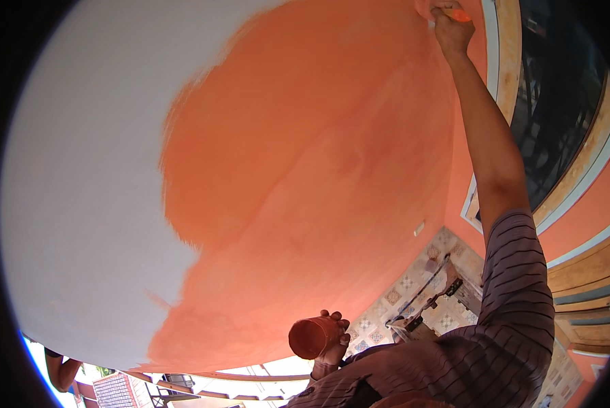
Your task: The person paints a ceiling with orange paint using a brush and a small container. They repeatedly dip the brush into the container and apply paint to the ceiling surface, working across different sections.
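My right arm stretches up to the top of the wall (264,197). That hand (453,32) is closed round a paintbrush with an orange handle (459,15), whose head meets the wall near the corner and is partly cut off by the picture's upper edge. Low in the middle, my left hand (335,340) wraps its fingers round a reddish-brown cup (312,338), open end toward me. What lies inside it is too dark to make out clearly. Orange paint covers much of the wall, brighter above and paler below, ending in a ragged edge against the white part.
To the right is a window (556,95) in a wooden frame with white trim. A patterned tile floor (407,285) lies below, with a dark, long-handled object (420,299) on it. A small white wall plate (419,228) sits low. Another person's arm (63,372) shows at lower left.
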Motion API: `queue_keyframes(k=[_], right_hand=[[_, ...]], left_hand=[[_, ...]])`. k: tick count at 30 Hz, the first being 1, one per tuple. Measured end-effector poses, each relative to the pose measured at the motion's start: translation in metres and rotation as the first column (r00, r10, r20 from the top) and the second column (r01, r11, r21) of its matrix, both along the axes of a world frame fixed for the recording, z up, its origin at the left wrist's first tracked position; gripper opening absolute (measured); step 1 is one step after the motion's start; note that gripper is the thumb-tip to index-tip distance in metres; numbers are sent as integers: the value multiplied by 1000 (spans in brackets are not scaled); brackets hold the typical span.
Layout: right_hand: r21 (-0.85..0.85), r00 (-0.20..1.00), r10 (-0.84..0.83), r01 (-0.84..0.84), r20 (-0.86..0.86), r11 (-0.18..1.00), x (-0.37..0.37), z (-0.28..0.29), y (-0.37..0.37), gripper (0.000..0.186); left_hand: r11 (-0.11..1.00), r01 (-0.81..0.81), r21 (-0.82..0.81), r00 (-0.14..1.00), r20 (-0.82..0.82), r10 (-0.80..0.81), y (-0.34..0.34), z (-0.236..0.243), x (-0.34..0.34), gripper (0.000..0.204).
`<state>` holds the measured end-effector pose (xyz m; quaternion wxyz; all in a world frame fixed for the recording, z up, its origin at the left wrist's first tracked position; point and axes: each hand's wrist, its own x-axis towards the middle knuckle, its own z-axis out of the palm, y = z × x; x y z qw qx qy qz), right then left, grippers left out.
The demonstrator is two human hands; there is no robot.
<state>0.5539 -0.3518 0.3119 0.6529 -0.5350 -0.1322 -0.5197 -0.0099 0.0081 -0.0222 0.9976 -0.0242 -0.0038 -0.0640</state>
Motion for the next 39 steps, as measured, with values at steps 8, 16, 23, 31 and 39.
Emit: queue_keyframes(k=[8,16,23,31,39], right_hand=[[-335,940,139,-29,311,942,-38,-88,42,5],[-436,955,152,-27,254,900,-87,-130,92,12],[-116,991,82,-69,107,991,-87,-131,78,17],[-579,750,195,289,632,762,-180,-125,175,23],[-410,809,-34,333,587,849,-196,-50,215,20]], left_hand=[[1000,5,-10,1000,-15,-5,1,0,-1,56],[1000,-20,-9,999,-40,20,-3,1,-8,56],[1000,-18,-8,1000,-2,18,-7,5,-10,54],[998,-13,-58,999,-36,11,-5,10,-16,56],[995,-42,-92,999,2,42,0,0,-23,59]])
